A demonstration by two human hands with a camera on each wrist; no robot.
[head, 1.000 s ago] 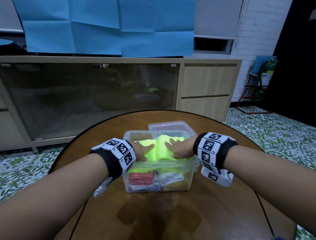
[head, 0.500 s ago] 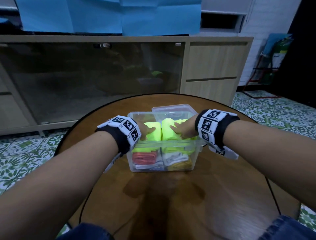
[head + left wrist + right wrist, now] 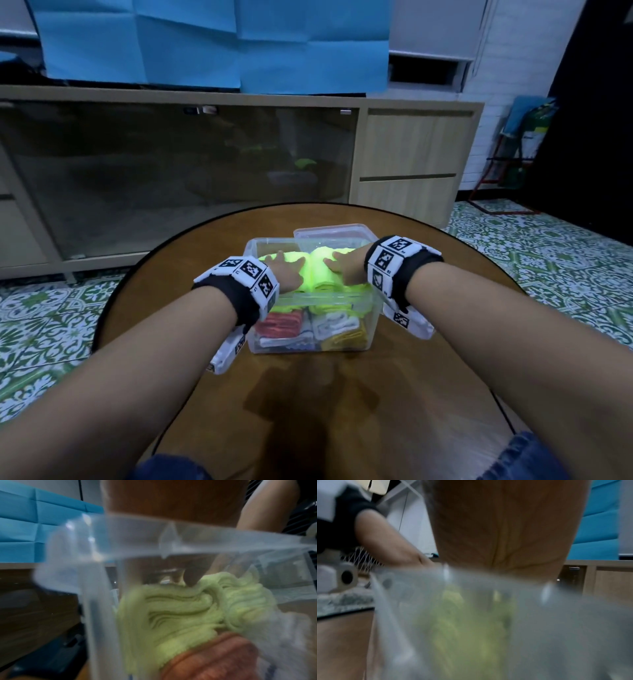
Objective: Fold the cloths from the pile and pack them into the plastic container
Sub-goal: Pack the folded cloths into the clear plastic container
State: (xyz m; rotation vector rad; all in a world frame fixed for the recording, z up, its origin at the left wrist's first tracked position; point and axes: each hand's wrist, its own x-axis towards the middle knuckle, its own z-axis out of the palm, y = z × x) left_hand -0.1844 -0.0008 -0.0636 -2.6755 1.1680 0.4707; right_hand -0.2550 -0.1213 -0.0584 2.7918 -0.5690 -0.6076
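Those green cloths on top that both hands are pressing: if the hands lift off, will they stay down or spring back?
The green cloths will likely puff back up a little: they look thick and soft, bulging above the container rim under the left hand and right hand. They are probably floppy and light, so the folds may loosen. Slipping seems unlikely, given the fuzzy texture.

We press our left hand [image 3: 286, 274] and right hand [image 3: 346, 269] flat on two neon yellow-green folded cloths [image 3: 317, 270] topping a clear plastic container [image 3: 308, 342] on a round brown wooden table [image 3: 342, 394]. Red, white and yellow folded cloths [image 3: 308, 329] lie beneath.
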